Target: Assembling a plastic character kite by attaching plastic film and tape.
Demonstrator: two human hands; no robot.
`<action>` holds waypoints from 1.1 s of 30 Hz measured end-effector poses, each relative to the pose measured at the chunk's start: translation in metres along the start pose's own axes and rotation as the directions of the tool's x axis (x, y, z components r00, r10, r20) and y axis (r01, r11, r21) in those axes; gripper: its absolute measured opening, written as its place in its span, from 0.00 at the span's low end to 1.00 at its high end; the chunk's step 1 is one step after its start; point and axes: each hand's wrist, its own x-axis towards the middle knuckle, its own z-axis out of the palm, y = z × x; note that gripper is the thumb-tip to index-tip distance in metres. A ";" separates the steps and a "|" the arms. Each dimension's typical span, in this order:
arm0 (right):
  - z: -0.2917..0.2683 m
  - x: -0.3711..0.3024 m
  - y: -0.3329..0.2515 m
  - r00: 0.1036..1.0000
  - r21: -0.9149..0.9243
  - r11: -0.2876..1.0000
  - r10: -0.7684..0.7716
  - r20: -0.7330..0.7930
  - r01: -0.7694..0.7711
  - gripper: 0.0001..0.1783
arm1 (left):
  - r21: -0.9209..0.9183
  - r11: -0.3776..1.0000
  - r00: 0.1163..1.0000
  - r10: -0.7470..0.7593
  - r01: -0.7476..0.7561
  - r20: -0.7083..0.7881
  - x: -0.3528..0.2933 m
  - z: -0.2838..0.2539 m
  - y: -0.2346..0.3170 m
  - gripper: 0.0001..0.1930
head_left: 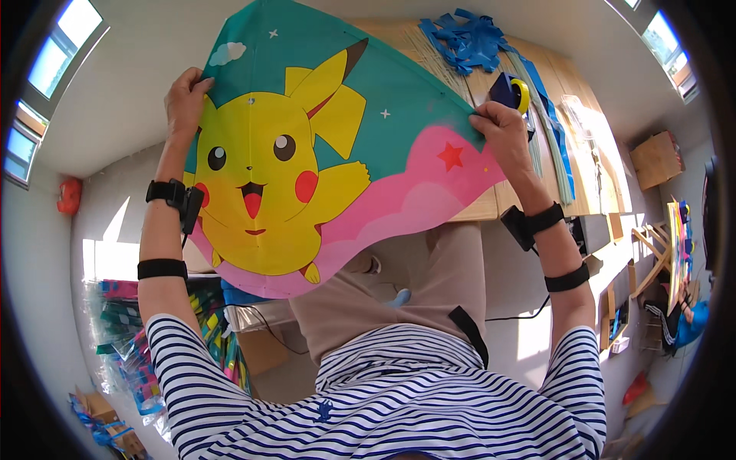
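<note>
A kite (399,153) is stretched out in front of me, its sail green at the top and pink along the wavy lower edge. On it is printed a big yellow cartoon creature with red cheeks, and a red star lies toward the right side. My left hand (186,103) is closed on the sail's left edge, thumb on the printed face. At the right corner my right hand (502,129) pinches the edge between thumb and fingers. The sail hangs tilted above my lap and covers part of the table.
Behind the kite, the wooden table (590,165) bears a heap of blue ribbon (468,38), thin pale rods (441,50) and a tape dispenser (510,92) with yellow tape. Plastic-wrapped colourful kites (126,337) lie at lower left. A cardboard box (657,159) stands at right.
</note>
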 end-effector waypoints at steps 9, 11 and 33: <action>0.088 0.052 0.103 0.955 -0.087 0.960 0.276 0.107 -0.267 0.08 | 0.204 0.974 0.989 0.072 -0.098 0.132 0.064 0.139 -0.069 0.08; 0.100 0.058 0.113 0.951 -0.118 0.953 0.291 0.107 -0.278 0.08 | 0.245 0.963 0.987 0.076 -0.111 0.145 0.069 0.161 -0.076 0.09; 0.076 -0.059 0.139 0.933 -0.620 0.722 -0.104 0.344 0.309 0.36 | 0.209 0.936 0.766 0.091 -0.284 0.636 -0.163 0.147 -0.029 0.35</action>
